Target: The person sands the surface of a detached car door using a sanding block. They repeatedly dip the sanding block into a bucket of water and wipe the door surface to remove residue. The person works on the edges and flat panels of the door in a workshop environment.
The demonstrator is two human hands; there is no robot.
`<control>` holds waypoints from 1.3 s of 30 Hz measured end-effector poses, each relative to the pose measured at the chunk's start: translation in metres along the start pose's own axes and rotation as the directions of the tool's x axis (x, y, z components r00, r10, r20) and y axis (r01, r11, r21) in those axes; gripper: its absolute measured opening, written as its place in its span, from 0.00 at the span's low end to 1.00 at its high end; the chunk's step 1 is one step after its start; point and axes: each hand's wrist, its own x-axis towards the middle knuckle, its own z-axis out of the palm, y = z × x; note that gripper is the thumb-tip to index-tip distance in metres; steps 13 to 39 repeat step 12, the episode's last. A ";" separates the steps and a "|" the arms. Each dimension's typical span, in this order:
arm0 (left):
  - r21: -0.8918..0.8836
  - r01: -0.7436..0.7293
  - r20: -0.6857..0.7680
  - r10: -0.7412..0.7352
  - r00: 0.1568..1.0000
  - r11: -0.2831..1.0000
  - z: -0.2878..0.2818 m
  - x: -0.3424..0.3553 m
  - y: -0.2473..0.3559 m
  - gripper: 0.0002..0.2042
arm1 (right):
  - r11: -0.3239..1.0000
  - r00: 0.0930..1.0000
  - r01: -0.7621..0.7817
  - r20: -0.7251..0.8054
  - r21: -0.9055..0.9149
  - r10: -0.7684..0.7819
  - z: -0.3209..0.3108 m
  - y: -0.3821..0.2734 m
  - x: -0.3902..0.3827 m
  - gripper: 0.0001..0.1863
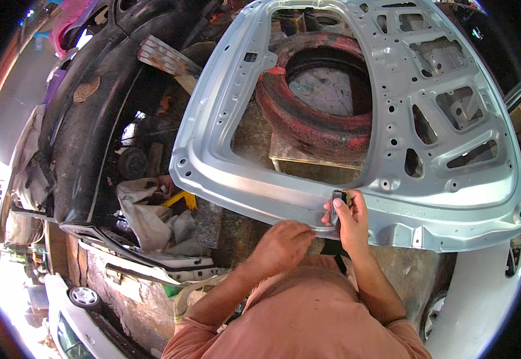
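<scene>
A silver-grey car tailgate panel (260, 190), with a large window opening and several cut-outs, lies in front of me. My right hand (352, 222) is at its near edge, the fingers wrapped round a small dark rectangular block (336, 207) held upright with the thumb on it. Just to the left, my left hand (283, 246) is at the same edge with its fingers curled together. What those fingers hold, if anything, is hidden. Beneath the panel, seen through the window opening, is a tyre (308, 134) smeared with red paint.
Under the tyre stands a pale wooden support (296, 160). A dark car body part (93, 137) runs along the left, with a crumpled light cloth (144, 212) and a yellow piece (181, 201) near it. White cars (84, 335) show at lower left and a white panel (482, 299) at lower right.
</scene>
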 end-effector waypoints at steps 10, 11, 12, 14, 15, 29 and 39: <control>0.171 0.117 0.151 -0.143 0.978 0.978 -0.103 0.010 -0.110 0.18 | 0.999 1.000 -0.018 0.004 -0.037 0.018 -0.001 -0.003 0.002 0.16; 0.182 0.150 0.204 -0.187 0.961 0.972 -0.103 0.012 -0.113 0.19 | 0.999 1.000 -0.013 0.006 -0.031 0.013 -0.001 -0.002 0.002 0.16; 0.196 0.183 0.256 -0.230 0.939 0.963 -0.104 0.015 -0.116 0.19 | 1.000 1.000 -0.008 0.009 -0.025 0.009 -0.003 0.000 0.001 0.17; 0.196 0.183 0.256 -0.230 0.939 0.963 -0.104 0.015 -0.116 0.19 | 1.000 1.000 -0.008 0.009 -0.025 0.009 -0.003 0.000 0.001 0.17; 0.196 0.183 0.256 -0.230 0.939 0.963 -0.104 0.015 -0.116 0.19 | 1.000 1.000 -0.008 0.009 -0.025 0.009 -0.003 0.000 0.001 0.17; 0.196 0.183 0.256 -0.230 0.939 0.963 -0.104 0.015 -0.116 0.19 | 1.000 1.000 -0.008 0.009 -0.025 0.009 -0.003 0.000 0.001 0.17; 0.196 0.183 0.256 -0.230 0.939 0.963 -0.104 0.015 -0.116 0.19 | 1.000 1.000 -0.008 0.009 -0.025 0.009 -0.003 0.000 0.001 0.17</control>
